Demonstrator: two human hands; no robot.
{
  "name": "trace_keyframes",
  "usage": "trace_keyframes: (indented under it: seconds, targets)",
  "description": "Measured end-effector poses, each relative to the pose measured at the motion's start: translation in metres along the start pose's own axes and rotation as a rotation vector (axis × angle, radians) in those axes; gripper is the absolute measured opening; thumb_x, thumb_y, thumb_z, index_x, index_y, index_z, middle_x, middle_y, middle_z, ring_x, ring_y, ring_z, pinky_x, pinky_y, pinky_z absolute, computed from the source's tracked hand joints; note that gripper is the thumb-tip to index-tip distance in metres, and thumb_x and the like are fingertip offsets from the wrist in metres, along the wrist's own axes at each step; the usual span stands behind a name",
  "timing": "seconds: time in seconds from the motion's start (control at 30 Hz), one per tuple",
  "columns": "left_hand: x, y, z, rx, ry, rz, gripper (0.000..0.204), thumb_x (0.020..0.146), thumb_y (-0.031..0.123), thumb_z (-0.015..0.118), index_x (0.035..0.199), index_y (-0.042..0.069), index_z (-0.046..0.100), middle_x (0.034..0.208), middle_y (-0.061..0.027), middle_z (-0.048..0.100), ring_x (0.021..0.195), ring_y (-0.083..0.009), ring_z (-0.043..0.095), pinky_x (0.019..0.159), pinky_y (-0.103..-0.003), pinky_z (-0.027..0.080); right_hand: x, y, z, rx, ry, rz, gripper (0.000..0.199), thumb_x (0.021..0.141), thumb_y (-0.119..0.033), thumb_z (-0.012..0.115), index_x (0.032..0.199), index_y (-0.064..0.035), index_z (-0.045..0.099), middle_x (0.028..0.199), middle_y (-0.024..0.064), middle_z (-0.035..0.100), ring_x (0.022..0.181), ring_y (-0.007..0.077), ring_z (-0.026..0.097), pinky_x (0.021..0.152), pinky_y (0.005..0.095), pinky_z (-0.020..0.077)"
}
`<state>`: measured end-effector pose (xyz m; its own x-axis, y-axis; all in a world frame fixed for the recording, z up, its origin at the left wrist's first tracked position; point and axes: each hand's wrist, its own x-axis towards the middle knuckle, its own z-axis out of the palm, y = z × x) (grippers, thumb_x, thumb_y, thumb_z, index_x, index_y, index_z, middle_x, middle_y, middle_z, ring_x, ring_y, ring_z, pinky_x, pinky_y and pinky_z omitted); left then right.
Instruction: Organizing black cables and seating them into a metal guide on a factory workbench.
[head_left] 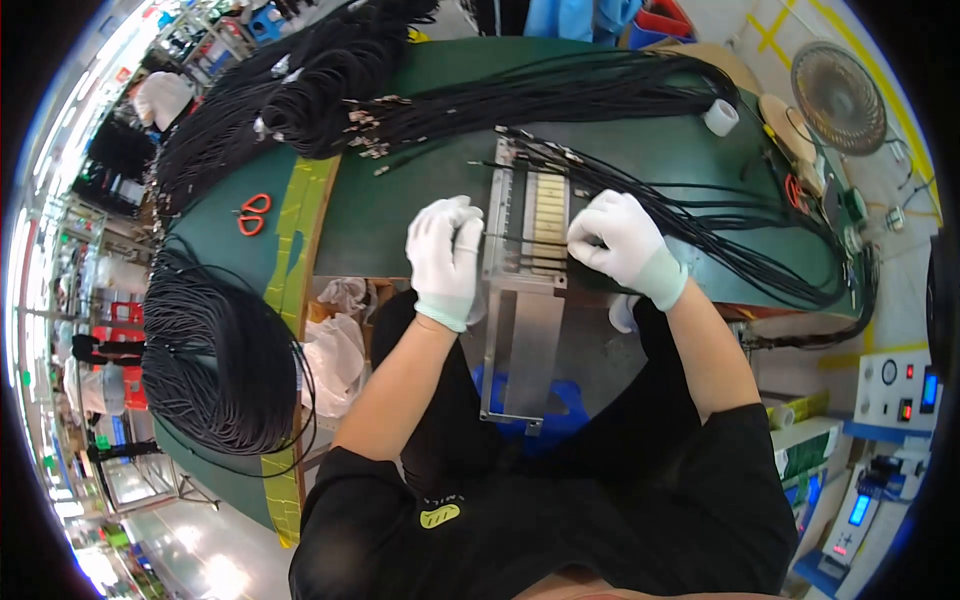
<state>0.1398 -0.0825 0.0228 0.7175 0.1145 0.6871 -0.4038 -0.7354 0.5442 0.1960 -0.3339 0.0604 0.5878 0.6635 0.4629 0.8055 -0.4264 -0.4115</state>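
Observation:
A metal fixture [495, 265] with a row of pale yellow slotted blocks [549, 205] stands at the table's near edge, between my hands. Thin black cables [530, 256] lie across its near slots. My left hand [443, 250], in a white glove, is closed at the fixture's left side, its fingertips at a cable end. On the other side my gloved right hand [622, 245] pinches a black cable, thumb and forefinger together. More black cables [690, 210] run from the fixture's far end toward the right. The exact grip of the left fingertips is partly hidden.
Bundles of black cable [220, 350] lie on the green table at left, with more cables [560, 90] at the back. Red-handled scissors [254, 214] rest left of the yellow-taped edge [300, 220]. A white roll [720, 117] and a fan [838, 97] are at right.

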Motion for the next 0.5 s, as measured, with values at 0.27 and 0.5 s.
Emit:
trace_keyframes:
  seconds: [0.27,0.5]
  targets:
    - [-0.012,-0.006,0.009,-0.022,-0.118,-0.027,0.013,0.092,0.016,0.063,0.099,0.011,0.071,0.105,-0.0062,0.07,0.104,-0.0266,0.062,0.097,-0.039,0.043,-0.013,0.006,-0.004,-0.141,-0.058,-0.012,0.014,0.07,-0.013,0.071,0.072,-0.0148,0.057,0.07,0.0001,0.057,0.08,0.0235,0.056,0.074,0.0365,0.0427]
    - [-0.016,-0.008,0.01,-0.028,-0.14,-0.008,0.012,0.091,0.016,0.063,0.098,0.011,0.071,0.103,-0.0059,0.07,0.102,-0.0262,0.063,0.096,-0.039,0.043,-0.011,0.006,-0.005,-0.239,-0.021,-0.058,0.013,0.07,-0.012,0.069,0.073,-0.0149,0.057,0.072,0.0004,0.056,0.081,0.0236,0.056,0.075,0.0375,0.043]
